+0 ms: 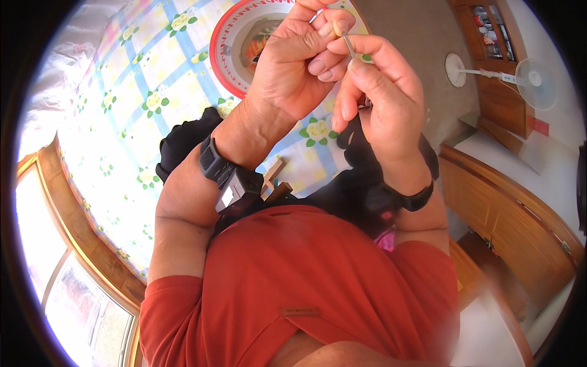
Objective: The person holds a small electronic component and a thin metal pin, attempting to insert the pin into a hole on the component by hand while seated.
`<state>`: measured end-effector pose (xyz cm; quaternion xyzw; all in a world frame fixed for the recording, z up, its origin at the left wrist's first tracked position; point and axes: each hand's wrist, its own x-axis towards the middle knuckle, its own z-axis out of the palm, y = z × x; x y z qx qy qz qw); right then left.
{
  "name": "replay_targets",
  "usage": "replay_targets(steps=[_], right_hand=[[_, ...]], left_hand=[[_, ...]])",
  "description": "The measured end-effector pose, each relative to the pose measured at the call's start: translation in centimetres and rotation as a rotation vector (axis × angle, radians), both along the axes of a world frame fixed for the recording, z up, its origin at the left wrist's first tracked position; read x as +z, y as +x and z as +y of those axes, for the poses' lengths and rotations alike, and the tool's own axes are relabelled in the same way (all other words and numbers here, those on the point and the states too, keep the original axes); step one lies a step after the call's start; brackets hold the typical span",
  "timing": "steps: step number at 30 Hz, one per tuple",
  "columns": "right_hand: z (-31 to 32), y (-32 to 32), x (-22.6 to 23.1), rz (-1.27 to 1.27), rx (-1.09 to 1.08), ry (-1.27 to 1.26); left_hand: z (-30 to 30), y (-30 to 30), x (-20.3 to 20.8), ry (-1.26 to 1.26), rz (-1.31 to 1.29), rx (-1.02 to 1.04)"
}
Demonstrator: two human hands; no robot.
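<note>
Pinching a seemingly metal rod (348,45), right hand (389,92) hovers beside left hand (298,64).

Bright daylight comes through 1 window (88,315) at lower left, with 2 panes visible inside a varnished wooden frame (79,226). Glare washes out the left part of a flowered, checked cloth (131,79) in blue, yellow and white. Pale, crinkled fabric (46,104) hangs beyond its upper-left edge. To the right lies grey-brown floor (400,37), with 1 white fan (537,79), 1 wooden cabinet (502,98) with an open shelf, and 1 low brown cabinet (501,208) with a pale top.
</note>
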<state>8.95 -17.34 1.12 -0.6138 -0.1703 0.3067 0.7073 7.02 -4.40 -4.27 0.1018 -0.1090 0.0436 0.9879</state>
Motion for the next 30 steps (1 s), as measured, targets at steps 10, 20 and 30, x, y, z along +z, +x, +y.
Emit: replay_targets(steps=[10, 20, 30], right_hand=[[-0.4, 0.4, -0.6, -0.254, -0.084, 0.208], [-0.6, 2.0, -1.2, 0.021, -0.088, 0.298], [-0.6, 1.6, -0.5, -0.050, -0.070, 0.143]], left_hand=[[-0.6, -0.7, 0.3, -0.003, 0.044, 0.001], [-0.7, -0.5, -0.9, 0.030, 0.020, -0.030], [-0.5, -0.1, -1.5, 0.025, -0.032, -0.084]])
